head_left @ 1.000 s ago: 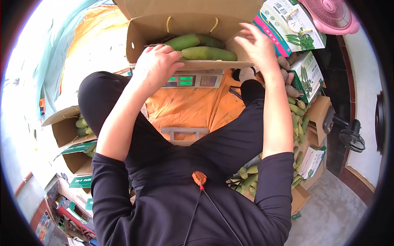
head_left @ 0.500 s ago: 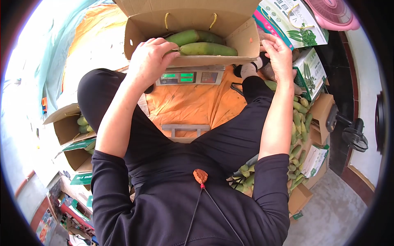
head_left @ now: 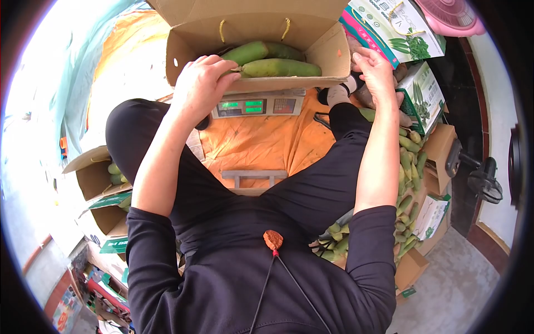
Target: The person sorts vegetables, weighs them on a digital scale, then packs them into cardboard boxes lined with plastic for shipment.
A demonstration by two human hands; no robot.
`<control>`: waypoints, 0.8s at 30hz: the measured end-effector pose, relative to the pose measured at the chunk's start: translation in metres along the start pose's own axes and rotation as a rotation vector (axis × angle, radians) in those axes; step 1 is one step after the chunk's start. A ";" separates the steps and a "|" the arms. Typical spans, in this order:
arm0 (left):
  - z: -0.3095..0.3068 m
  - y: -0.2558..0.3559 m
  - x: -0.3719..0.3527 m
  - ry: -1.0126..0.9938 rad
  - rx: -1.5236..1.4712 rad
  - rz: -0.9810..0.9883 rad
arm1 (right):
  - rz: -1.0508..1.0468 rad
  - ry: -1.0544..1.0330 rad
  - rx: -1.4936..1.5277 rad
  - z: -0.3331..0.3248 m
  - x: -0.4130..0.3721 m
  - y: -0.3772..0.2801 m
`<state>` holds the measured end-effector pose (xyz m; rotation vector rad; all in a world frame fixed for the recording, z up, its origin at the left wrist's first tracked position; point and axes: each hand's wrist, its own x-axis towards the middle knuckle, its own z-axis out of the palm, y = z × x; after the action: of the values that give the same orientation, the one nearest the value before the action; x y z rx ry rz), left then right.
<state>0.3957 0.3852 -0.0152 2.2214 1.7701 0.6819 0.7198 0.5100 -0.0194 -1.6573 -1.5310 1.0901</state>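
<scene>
An open cardboard box [head_left: 214, 85] with yellow cord handles sits on a digital scale [head_left: 228, 108] with lit green figures. Inside lie several green radishes [head_left: 281, 68]. My left hand [head_left: 201, 83] bends over the box's front left edge, fingers inside by the stem end of the front radish, thumb at the front wall. At the box's right side, my right hand [head_left: 375, 75] has thumb and fingers curled together at the wall's edge. Its exact contact with the cardboard is partly hidden.
Many loose green radishes [head_left: 409, 167] are heaped on the right, beside printed boxes [head_left: 421, 97]. More open boxes [head_left: 94, 181] holding radishes stand on the left. A pink fan [head_left: 450, 16] is at upper right, a black fan [head_left: 485, 181] below it. Orange sheeting [head_left: 250, 145] covers the floor.
The view has shifted slightly. Both hands stay at the same sides of the box, with the left fingers moved only a little at the radish's stem end.
</scene>
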 end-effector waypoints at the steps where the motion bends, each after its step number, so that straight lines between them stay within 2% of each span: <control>1: -0.001 0.000 0.000 -0.007 0.012 -0.019 | -0.010 0.002 0.002 0.000 -0.001 -0.001; 3: 0.000 0.002 0.000 -0.011 0.022 -0.028 | -0.022 0.015 0.003 -0.004 -0.002 -0.002; 7: 0.001 -0.006 0.002 0.107 0.043 -0.037 | -0.022 0.041 -0.015 -0.005 0.002 0.005; 9: 0.001 -0.008 0.002 0.183 0.024 -0.070 | 0.012 -0.035 -0.037 -0.009 0.002 0.007; 11: 0.002 -0.012 0.002 0.166 -0.031 -0.066 | -0.021 0.005 -0.023 -0.009 0.003 0.010; 14: 0.003 -0.007 0.001 0.105 0.000 -0.025 | -0.182 0.019 -0.028 -0.014 0.008 0.021; 16: 0.002 -0.001 0.001 0.045 0.040 -0.015 | -0.115 0.001 0.177 -0.028 -0.007 -0.003; 19: 0.005 0.001 0.001 -0.005 0.053 -0.001 | -0.163 0.062 0.303 -0.064 -0.020 -0.028; 21: 0.006 0.003 0.002 -0.017 0.005 0.002 | -0.218 0.117 0.150 -0.093 -0.039 -0.029; 24: 0.013 -0.010 0.000 -0.031 -0.060 -0.008 | -0.084 0.130 0.129 -0.128 -0.074 0.007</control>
<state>0.3932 0.3893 -0.0312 2.1728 1.7198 0.6858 0.8371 0.4476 0.0456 -1.5321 -1.4051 0.9956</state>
